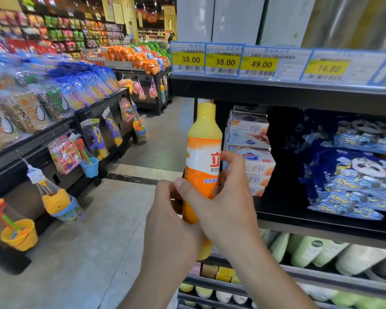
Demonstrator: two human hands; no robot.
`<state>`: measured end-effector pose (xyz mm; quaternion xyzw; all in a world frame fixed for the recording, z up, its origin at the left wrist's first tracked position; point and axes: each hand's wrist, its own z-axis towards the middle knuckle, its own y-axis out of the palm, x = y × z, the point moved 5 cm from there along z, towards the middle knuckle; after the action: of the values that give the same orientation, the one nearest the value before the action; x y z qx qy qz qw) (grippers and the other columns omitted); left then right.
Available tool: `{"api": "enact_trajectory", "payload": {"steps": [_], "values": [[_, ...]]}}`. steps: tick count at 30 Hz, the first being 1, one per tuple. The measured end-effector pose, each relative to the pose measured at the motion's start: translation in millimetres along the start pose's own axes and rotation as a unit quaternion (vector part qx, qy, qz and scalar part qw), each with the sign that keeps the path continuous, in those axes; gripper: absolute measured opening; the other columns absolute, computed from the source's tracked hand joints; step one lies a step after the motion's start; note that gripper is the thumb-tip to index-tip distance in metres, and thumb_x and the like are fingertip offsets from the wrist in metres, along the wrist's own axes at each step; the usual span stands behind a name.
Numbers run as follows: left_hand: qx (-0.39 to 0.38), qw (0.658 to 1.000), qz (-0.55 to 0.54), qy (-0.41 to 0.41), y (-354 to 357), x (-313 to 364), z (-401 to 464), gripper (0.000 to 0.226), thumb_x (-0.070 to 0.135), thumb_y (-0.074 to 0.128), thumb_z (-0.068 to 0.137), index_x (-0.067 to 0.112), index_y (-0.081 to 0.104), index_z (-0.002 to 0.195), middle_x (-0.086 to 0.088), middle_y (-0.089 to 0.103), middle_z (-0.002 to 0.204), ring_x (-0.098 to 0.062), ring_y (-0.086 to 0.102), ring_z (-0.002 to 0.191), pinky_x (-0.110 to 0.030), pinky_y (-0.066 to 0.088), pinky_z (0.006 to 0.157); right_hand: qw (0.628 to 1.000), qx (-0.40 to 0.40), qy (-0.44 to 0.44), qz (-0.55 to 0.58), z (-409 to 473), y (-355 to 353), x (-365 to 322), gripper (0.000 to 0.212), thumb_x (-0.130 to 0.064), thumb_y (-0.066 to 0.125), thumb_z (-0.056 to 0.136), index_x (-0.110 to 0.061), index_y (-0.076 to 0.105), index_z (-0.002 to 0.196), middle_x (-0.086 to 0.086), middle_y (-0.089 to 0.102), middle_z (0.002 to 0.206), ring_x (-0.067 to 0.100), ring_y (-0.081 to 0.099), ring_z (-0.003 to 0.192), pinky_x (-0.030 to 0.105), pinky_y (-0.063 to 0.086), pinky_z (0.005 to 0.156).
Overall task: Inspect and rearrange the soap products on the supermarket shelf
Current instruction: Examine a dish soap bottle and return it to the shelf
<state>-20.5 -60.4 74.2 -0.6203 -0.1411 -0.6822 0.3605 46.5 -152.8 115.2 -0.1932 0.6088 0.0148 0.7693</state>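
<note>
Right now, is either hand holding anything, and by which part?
Both hold the orange bottle, upright. The right hand wraps its labelled middle; the left hand grips its lower body near the base.

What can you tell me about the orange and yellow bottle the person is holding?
The bottle looks like smooth plastic, with a yellow neck and shoulders and an orange and white label printed with red and blue Chinese characters. It stands upright, held in the air in front of the end of the shelf, just left of the stacked soap boxes. Both hands hold it: the left hand grips its lower part, and the right hand curls its fingers around the label. Its base is hidden behind the hands.
</note>
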Motion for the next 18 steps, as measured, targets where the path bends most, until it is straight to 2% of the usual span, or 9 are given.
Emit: {"api": "enact_trajectory", "payload": {"steps": [2,4,7,9,11,13,15,16,18], "values": [[-0.005,1.000,0.002,-0.001,0.5,0.7,-2.5,0.048,0.028,0.086,0.066,0.033,0.052,0.099,0.037,0.060,0.091,0.014,0.057,0.086,-0.004,0.044,0.057,1.000,0.009,-0.004,-0.003,-9.9,-3.2,1.4,0.066,-0.059,0.085,0.068,-0.059,0.037,0.113,-0.023,0.063,0.108,-0.003,0.064,0.095,0.023,0.056,0.077],[-0.019,1.000,0.009,-0.004,-0.2,0.9,-4.0,0.052,0.034,0.086,0.066,0.036,0.052,0.104,0.031,0.062,0.094,0.013,0.057,0.090,-0.007,0.045,0.057,1.000,0.000,-0.007,0.004,-7.9,-6.0,0.0,0.062,-0.055,0.086,0.069,-0.055,0.042,0.113,-0.025,0.065,0.099,-0.009,0.063,0.089,0.009,0.049,0.064],[-0.083,0.996,0.004,-0.024,-0.2,0.5,-1.0,0.059,0.047,0.083,0.066,0.044,0.050,0.114,0.026,0.065,0.101,0.012,0.058,0.093,-0.011,0.045,0.065,0.999,0.003,-0.007,0.031,-4.2,-9.6,1.5,0.056,-0.049,0.087,0.071,-0.052,0.049,0.111,-0.022,0.066,0.094,-0.011,0.063,0.086,0.004,0.046,0.060],[-0.160,0.987,-0.008,-0.036,-0.4,-2.1,2.9,0.069,0.061,0.079,0.061,0.048,0.051,0.123,0.026,0.068,0.108,0.010,0.062,0.100,-0.017,0.050,0.077,0.999,-0.011,-0.006,0.041,-5.3,-9.2,3.7,0.052,-0.046,0.087,0.072,-0.052,0.052,0.110,-0.022,0.068,0.093,-0.009,0.065,0.086,0.006,0.048,0.062],[-0.225,0.971,-0.054,-0.053,-3.0,-5.5,6.1,0.072,0.064,0.076,0.062,0.046,0.054,0.128,0.023,0.071,0.116,0.003,0.066,0.108,-0.028,0.056,0.089,0.999,-0.020,0.001,0.049,-3.9,-11.1,5.5,0.050,-0.047,0.087,0.072,-0.051,0.057,0.112,-0.019,0.071,0.095,-0.003,0.068,0.088,0.016,0.055,0.069],[-0.274,0.953,-0.100,-0.078,-7.5,-8.7,8.4,0.061,0.060,0.075,0.072,0.043,0.059,0.129,0.019,0.072,0.121,-0.002,0.068,0.113,-0.031,0.056,0.094,0.997,-0.036,0.012,0.070,-2.0,-12.5,7.9,0.046,-0.046,0.086,0.073,-0.050,0.063,0.112,-0.017,0.074,0.095,0.001,0.070,0.090,0.029,0.059,0.078],[-0.308,0.940,-0.114,-0.097,-10.6,-14.1,11.8,0.052,0.063,0.070,0.075,0.047,0.064,0.125,0.016,0.072,0.122,-0.006,0.068,0.115,-0.033,0.054,0.099,0.991,-0.073,0.023,0.107,-2.3,-12.2,9.1,0.039,-0.042,0.084,0.077,-0.047,0.069,0.112,-0.017,0.075,0.098,0.002,0.071,0.094,0.031,0.059,0.082],[-0.318,0.934,-0.120,-0.105,-11.6,-16.9,13.7,0.056,0.070,0.072,0.071,0.051,0.065,0.123,0.014,0.072,0.124,-0.009,0.068,0.118,-0.039,0.052,0.103,0.987,-0.094,0.028,0.127,-2.6,-11.9,9.9,0.036,-0.039,0.083,0.078,-0.044,0.071,0.112,-0.014,0.076,0.101,0.004,0.071,0.096,0.030,0.059,0.083],[-0.328,0.924,-0.152,-0.127,-13.3,-21.1,17.3,0.084,0.081,0.077,0.058,0.042,0.064,0.131,0.006,0.071,0.129,-0.018,0.067,0.122,-0.050,0.049,0.109,0.977,-0.128,0.044,0.168,-3.5,-11.8,11.1,0.035,-0.035,0.081,0.079,-0.036,0.074,0.113,-0.007,0.077,0.104,0.008,0.072,0.098,0.026,0.059,0.078]]}}
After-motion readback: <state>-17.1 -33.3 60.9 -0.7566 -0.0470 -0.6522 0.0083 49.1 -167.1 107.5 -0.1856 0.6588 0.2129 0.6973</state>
